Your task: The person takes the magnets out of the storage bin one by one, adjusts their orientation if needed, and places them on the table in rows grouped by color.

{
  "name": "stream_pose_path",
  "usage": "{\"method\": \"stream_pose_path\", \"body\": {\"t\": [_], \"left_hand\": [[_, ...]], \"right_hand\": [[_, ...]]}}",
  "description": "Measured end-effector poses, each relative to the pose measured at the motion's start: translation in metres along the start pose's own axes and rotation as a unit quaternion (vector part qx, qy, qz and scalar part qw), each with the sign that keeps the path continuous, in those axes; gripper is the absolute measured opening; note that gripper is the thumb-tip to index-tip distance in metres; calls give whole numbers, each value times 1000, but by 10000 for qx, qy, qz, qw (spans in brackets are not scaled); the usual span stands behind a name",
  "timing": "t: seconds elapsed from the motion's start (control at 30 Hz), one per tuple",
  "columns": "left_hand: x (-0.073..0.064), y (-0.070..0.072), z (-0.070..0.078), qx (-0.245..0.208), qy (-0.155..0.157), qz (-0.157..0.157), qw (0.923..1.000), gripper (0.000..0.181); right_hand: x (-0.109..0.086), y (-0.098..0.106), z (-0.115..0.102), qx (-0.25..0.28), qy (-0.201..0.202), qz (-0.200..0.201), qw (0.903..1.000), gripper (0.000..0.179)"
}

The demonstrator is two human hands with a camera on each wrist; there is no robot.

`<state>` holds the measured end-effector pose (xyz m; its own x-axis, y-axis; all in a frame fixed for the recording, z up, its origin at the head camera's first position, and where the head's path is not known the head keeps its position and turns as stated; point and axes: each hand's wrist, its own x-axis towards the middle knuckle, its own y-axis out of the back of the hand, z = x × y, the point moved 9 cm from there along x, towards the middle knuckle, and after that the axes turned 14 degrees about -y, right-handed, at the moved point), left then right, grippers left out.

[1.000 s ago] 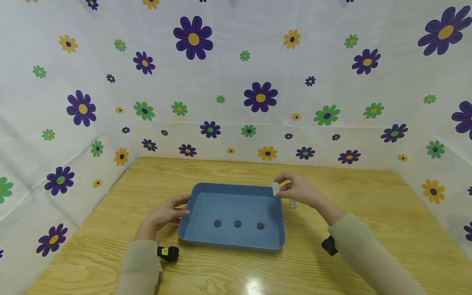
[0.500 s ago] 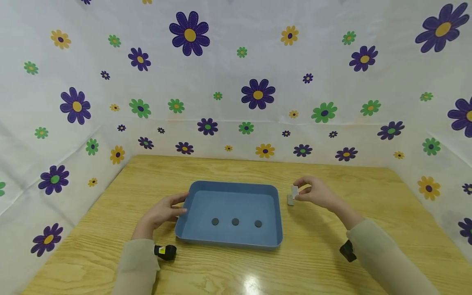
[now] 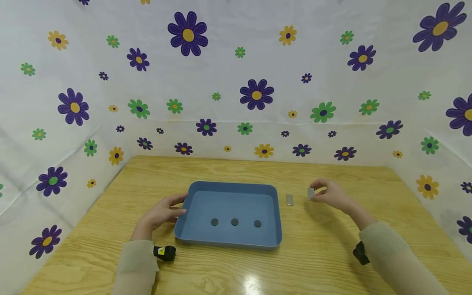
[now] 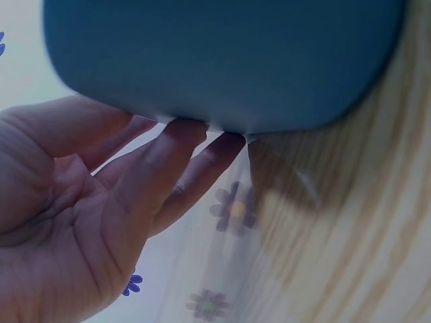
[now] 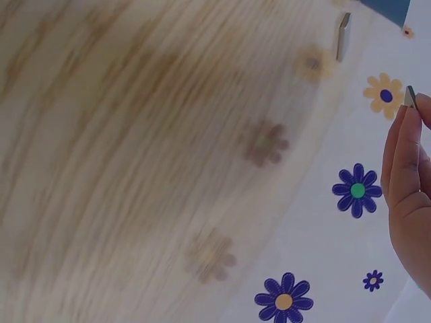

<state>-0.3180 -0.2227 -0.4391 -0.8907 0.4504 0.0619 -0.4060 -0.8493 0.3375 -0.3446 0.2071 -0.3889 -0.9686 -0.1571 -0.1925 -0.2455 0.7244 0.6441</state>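
Observation:
A shallow blue tray point(image 3: 228, 205) lies on the table with three dark grey discs point(image 3: 234, 221) in a row near its front wall. My left hand point(image 3: 162, 212) holds the tray's left side: the thumb tip overlaps the rim in the head view, and in the left wrist view the fingers point(image 4: 178, 145) touch the wall from outside. To the right of the tray, my right hand point(image 3: 333, 194) pinches a small, thin silver rectangular block point(image 3: 311, 193) between thumb and fingertips, above the table. A like silver block point(image 3: 289, 200) lies flat between the tray and this hand.
The wooden table point(image 3: 236, 270) runs back to a white flower-print cloth point(image 3: 221, 73), which hangs behind and along both sides. A black wrist camera point(image 3: 166, 253) sits by the left sleeve and a second black camera point(image 3: 361, 253) by the right one.
My right hand has moved right, from over the tray's back right corner past the lying block, with the silver block still pinched. My left hand keeps its place at the tray.

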Motion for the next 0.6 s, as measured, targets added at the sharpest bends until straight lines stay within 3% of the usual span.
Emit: {"method": "stream_pose_path", "body": {"t": [0.6], "left_hand": [[1, 2, 0, -54, -11, -44, 10000, 58]], "right_hand": [[12, 3, 20, -879, -220, 161, 9958, 38]]}}
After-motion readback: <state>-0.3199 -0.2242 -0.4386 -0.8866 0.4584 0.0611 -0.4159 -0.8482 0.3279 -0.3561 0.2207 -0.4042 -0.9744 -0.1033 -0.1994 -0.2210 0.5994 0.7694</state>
